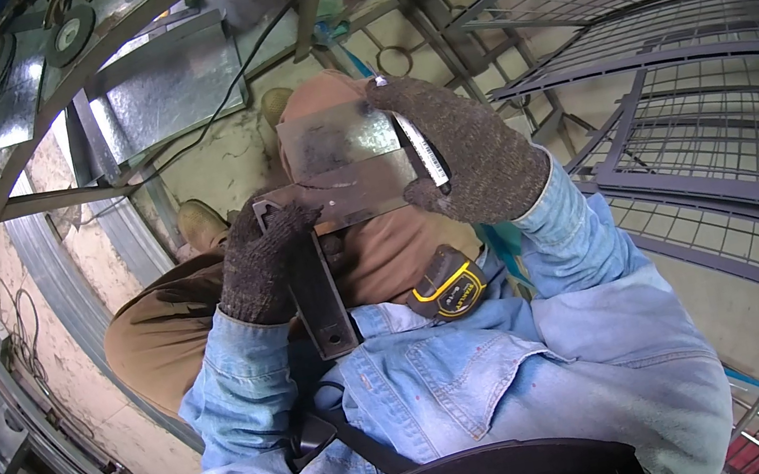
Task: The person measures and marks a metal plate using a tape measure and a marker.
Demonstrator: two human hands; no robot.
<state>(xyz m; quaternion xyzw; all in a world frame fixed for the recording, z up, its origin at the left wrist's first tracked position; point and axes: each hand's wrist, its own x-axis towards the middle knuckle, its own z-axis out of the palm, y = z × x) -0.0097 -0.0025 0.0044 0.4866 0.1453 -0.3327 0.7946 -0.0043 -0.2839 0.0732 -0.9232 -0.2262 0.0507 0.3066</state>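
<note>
My left hand (267,262), in a dark knit glove, is closed around what looks like a try square. Its dark stock (319,298) points down toward my waist, and its worn blade (371,188) reaches right. Just beyond the blade, a small sheet metal piece (337,138) rests over my knee, partly overlapped by it. My right hand (481,148), gloved too, grips a white marker (419,144) lengthwise between thumb and fingers, along the right edges of the sheet and blade. Whether these fingers also pinch the sheet is hidden.
A yellow and black tape measure (454,285) sits at my waist. Wire mesh racks (712,107) stand to the right. At upper left, grinding discs (69,33) lie on a metal bench, with a cable (250,52) hanging down. Metal channels (67,277) lie on the floor.
</note>
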